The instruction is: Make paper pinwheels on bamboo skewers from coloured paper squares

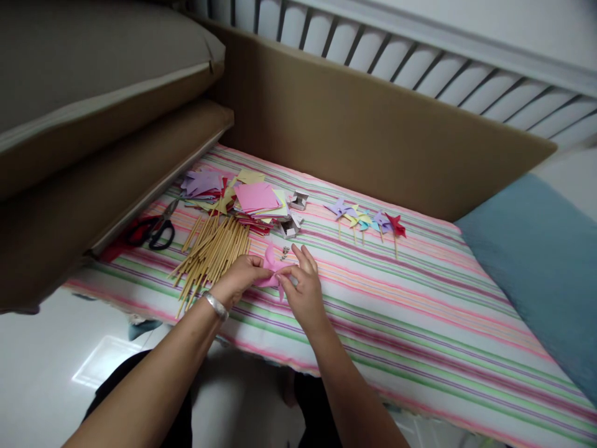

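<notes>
A pink paper pinwheel (270, 255) is held between my two hands, low over the striped cloth. My left hand (241, 277) pinches its left side. At its centre, the thumb and index finger of my right hand (303, 286) are pressed together, the other fingers spread. Whether a pin sits in that pinch I cannot make out. Just beyond the pinwheel lie several small metal pins (285, 252). A pile of thin wooden sticks (217, 249) fans out to the left of my left hand, partly behind it.
Square paper sheets (256, 197) and cut purple paper (201, 183) are stacked behind the sticks. Two small boxes (298, 200) stand beside them. Black-handled scissors (152, 230) lie at left. Finished pinwheels on sticks (359, 218) lie farther right. Stacked cushions (140, 130) border the left side.
</notes>
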`<state>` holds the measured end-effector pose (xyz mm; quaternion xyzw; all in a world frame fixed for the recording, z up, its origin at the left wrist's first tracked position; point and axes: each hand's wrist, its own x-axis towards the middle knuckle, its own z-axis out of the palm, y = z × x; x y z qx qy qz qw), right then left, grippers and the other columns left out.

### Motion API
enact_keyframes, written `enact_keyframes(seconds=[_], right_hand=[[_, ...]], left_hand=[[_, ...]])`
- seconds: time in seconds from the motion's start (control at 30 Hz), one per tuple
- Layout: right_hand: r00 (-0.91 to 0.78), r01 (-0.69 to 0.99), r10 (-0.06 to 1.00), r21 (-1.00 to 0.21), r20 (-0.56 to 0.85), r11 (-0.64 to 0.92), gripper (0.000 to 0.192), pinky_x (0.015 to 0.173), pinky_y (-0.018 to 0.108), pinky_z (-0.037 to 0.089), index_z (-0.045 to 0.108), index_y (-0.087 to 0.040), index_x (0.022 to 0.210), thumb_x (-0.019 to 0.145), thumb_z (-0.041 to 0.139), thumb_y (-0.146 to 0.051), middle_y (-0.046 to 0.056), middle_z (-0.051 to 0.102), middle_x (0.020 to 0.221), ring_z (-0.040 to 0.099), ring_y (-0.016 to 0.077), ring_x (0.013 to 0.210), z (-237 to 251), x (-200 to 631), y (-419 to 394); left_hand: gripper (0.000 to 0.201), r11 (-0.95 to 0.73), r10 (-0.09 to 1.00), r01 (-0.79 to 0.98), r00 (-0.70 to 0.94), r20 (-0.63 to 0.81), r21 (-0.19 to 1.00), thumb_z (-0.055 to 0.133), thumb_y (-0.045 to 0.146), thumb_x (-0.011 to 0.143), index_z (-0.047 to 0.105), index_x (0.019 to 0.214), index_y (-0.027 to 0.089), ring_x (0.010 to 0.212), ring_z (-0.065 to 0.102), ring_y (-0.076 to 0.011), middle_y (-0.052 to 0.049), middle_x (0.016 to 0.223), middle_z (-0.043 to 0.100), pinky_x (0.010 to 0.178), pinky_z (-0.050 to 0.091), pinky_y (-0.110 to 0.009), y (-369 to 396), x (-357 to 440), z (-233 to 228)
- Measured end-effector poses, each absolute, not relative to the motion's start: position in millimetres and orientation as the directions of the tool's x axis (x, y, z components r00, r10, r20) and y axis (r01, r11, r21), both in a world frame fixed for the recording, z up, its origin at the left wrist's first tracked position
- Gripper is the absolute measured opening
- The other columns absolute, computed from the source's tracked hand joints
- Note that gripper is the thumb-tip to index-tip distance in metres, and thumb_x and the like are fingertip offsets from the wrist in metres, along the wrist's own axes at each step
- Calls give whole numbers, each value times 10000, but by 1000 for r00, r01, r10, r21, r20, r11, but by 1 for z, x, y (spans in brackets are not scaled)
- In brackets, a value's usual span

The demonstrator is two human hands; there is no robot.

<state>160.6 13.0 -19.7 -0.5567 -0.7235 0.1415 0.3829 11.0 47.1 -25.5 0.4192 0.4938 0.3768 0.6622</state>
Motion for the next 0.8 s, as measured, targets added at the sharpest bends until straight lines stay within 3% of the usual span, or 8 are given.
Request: enact_keyframes(seconds=[0.67, 0.8], right_hand=[[-20, 678, 947, -692, 321, 249, 23, 1033, 503, 263, 635, -208, 698, 708, 654, -215, 104, 524, 1288, 360, 285, 1275, -20, 160, 16], [-45, 643, 956, -724, 291, 251, 235, 988, 451, 334, 637, -231, 885, 658, 683, -193, 87, 592, 1186, 473, 265, 1168, -11, 168, 15]], left_hand=[[199, 319, 904, 3, 301, -305, 948, 702, 290, 525, 564, 514, 148, 447, 325, -67, 61, 464, 421, 473, 217, -230, 47, 8, -23], [181, 320, 882, 101, 331, -335, 942, 665, 269, 537, 527, 496, 161, 421, 266, -63, 75, 437, 377, 456, 172, -236, 46, 9, -22]])
